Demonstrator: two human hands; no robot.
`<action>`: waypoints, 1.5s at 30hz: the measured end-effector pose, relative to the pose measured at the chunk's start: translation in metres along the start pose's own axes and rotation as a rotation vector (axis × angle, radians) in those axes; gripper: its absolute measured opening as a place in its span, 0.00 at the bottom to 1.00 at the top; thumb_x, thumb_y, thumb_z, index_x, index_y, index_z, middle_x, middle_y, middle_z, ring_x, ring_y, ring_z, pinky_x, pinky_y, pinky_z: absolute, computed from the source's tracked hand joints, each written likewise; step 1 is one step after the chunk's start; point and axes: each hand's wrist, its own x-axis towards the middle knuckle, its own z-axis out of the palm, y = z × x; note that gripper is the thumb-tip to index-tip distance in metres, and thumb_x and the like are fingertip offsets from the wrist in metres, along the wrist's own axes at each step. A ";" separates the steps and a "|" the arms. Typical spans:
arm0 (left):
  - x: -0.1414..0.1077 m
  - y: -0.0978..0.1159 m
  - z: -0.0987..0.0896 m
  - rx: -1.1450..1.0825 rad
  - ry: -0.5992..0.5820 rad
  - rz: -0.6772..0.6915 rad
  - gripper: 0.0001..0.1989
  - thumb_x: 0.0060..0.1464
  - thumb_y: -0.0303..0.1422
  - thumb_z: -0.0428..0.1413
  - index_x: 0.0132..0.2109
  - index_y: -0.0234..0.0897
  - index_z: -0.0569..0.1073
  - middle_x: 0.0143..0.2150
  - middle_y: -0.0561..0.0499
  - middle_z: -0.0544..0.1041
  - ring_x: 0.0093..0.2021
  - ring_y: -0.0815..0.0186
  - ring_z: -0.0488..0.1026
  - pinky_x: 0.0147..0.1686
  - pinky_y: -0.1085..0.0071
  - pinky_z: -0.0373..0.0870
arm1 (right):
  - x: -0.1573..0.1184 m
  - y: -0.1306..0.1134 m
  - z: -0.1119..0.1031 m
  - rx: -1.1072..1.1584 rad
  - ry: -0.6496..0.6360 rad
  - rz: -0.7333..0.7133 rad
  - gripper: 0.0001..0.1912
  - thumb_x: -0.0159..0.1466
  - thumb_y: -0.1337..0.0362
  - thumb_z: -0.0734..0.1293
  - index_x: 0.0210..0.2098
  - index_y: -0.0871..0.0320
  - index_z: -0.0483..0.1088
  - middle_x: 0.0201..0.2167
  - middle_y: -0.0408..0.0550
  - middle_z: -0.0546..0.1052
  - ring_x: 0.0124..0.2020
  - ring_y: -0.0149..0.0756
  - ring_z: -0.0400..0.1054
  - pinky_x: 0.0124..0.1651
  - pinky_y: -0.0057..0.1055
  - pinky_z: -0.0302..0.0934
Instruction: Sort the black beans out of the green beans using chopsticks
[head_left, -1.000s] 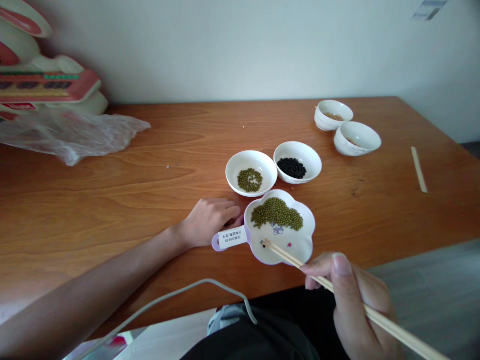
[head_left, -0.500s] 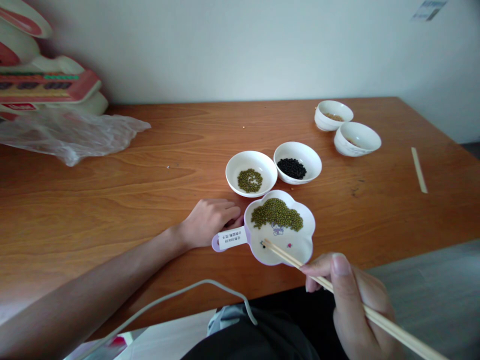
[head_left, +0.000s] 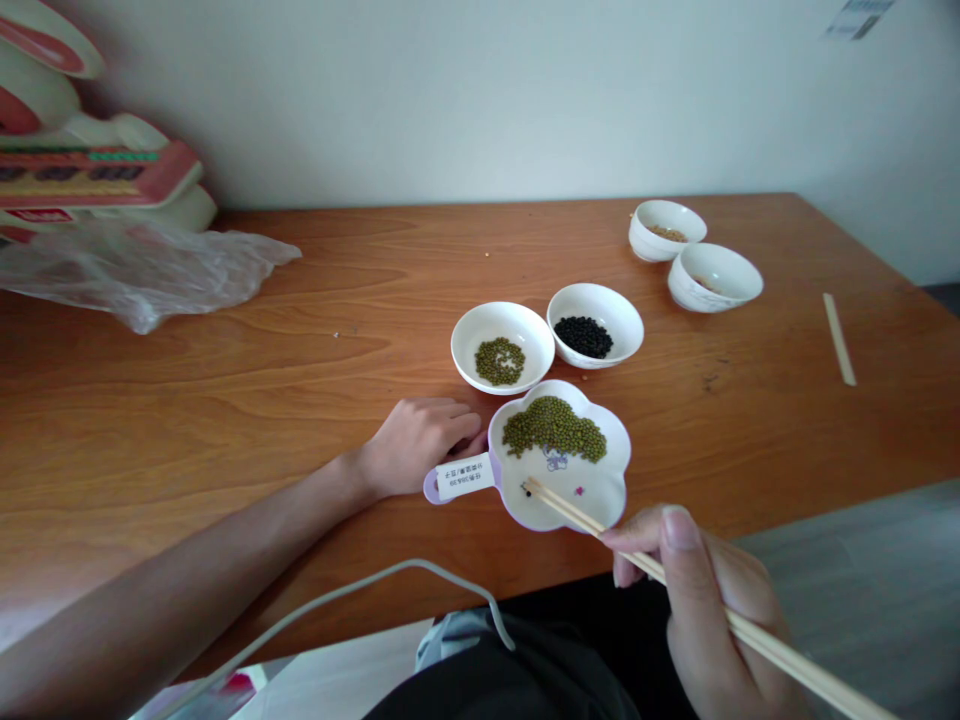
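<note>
A white flower-shaped dish with a lilac rim and a labelled handle lies on the table. Green mung beans are heaped along its far side. My left hand rests on the table behind the handle, its curled fingers against the dish's left rim. In my right hand is a pair of wooden chopsticks, slanting down to the left. Their tips meet the dish floor beside a small dark bean; whether they pinch it, I cannot tell.
Just beyond the dish stand a bowl of mung beans and a bowl of black beans. Two more white bowls sit at the back right, near a paper strip. Plastic wrap lies at left; a cable crosses the front.
Almost nothing differs. The chopstick tips stay at the same spot in the dish, and both hands hold their places.
</note>
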 end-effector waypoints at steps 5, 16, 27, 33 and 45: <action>0.001 0.001 -0.001 -0.011 0.012 0.011 0.17 0.69 0.34 0.48 0.30 0.36 0.68 0.29 0.53 0.74 0.28 0.70 0.66 0.28 0.71 0.58 | 0.001 0.006 0.000 0.021 -0.019 -0.021 0.24 0.72 0.48 0.59 0.31 0.52 0.80 0.19 0.45 0.78 0.21 0.35 0.74 0.24 0.28 0.68; 0.000 0.000 0.000 0.000 0.013 0.015 0.17 0.69 0.34 0.48 0.30 0.36 0.68 0.29 0.53 0.73 0.29 0.70 0.67 0.29 0.71 0.59 | -0.001 0.020 0.000 0.067 -0.068 -0.014 0.22 0.72 0.49 0.60 0.34 0.52 0.81 0.20 0.44 0.79 0.20 0.34 0.73 0.24 0.29 0.65; 0.000 0.002 -0.001 -0.019 0.006 0.006 0.17 0.69 0.33 0.48 0.30 0.36 0.68 0.29 0.53 0.73 0.28 0.70 0.66 0.29 0.71 0.58 | -0.003 0.019 0.003 0.076 -0.058 -0.003 0.22 0.72 0.47 0.59 0.35 0.51 0.79 0.21 0.45 0.78 0.21 0.36 0.72 0.26 0.32 0.65; 0.001 0.002 -0.002 -0.013 0.002 0.003 0.16 0.68 0.33 0.48 0.29 0.36 0.68 0.29 0.52 0.74 0.29 0.70 0.66 0.28 0.71 0.57 | -0.004 0.012 0.006 0.070 -0.012 0.011 0.24 0.73 0.46 0.58 0.33 0.51 0.77 0.21 0.46 0.77 0.23 0.36 0.72 0.31 0.34 0.68; 0.001 0.002 -0.002 -0.006 -0.005 0.001 0.16 0.69 0.33 0.48 0.30 0.36 0.68 0.29 0.53 0.73 0.28 0.69 0.66 0.29 0.70 0.57 | -0.003 0.006 0.011 0.127 0.042 0.057 0.22 0.74 0.54 0.58 0.32 0.53 0.78 0.21 0.45 0.77 0.26 0.36 0.74 0.32 0.31 0.69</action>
